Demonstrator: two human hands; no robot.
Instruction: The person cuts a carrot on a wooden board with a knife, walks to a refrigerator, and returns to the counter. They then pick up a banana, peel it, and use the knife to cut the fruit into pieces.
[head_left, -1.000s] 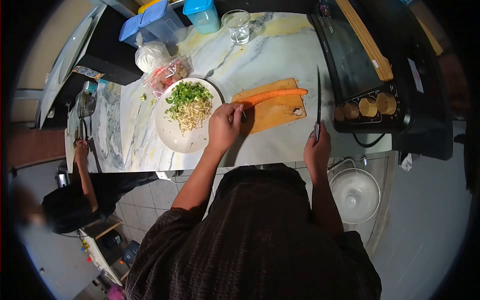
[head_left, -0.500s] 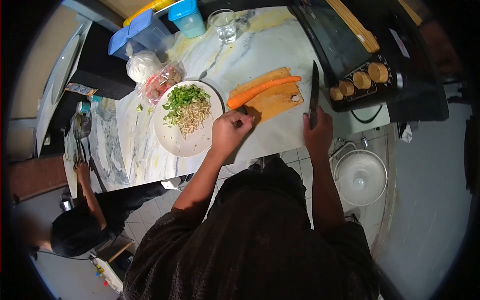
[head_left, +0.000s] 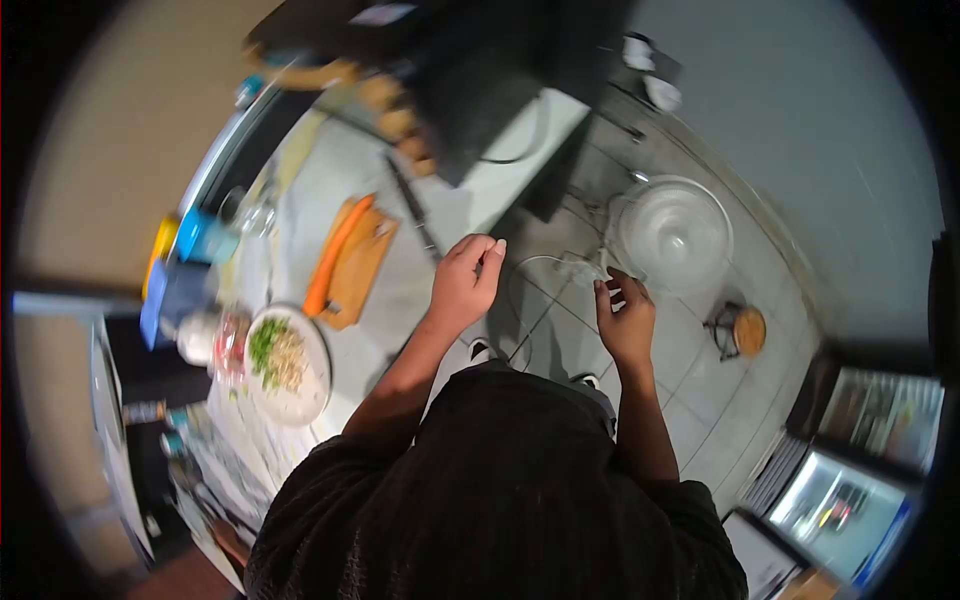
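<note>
My left hand (head_left: 468, 285) is closed, thumb against curled fingers, above the counter's front edge; what it holds, if anything, is hidden. Over the tiled floor, my right hand (head_left: 628, 320) has its fingers loosely bent and apart, close to a white round fan (head_left: 675, 238). A dark-handled knife (head_left: 408, 192) lies on the counter just beyond my left hand. Left of the knife, an orange carrot (head_left: 335, 258) rests on a wooden cutting board (head_left: 362, 275). A white plate (head_left: 318, 385) beside the board carries chopped greens (head_left: 264, 345) and pale bean sprouts (head_left: 290, 362).
Behind the plate are a red-and-clear plastic bag (head_left: 231, 345), a white bag (head_left: 197, 338) and blue containers (head_left: 205, 238). A black appliance (head_left: 470, 75) stands at the counter's far end. A small round stool (head_left: 749, 331) and a lit glass-front fridge (head_left: 835, 515) are at right.
My view has swung right. The knife has left my right hand and lies on the counter. My right hand has moved away from the counter, toward the fan.
</note>
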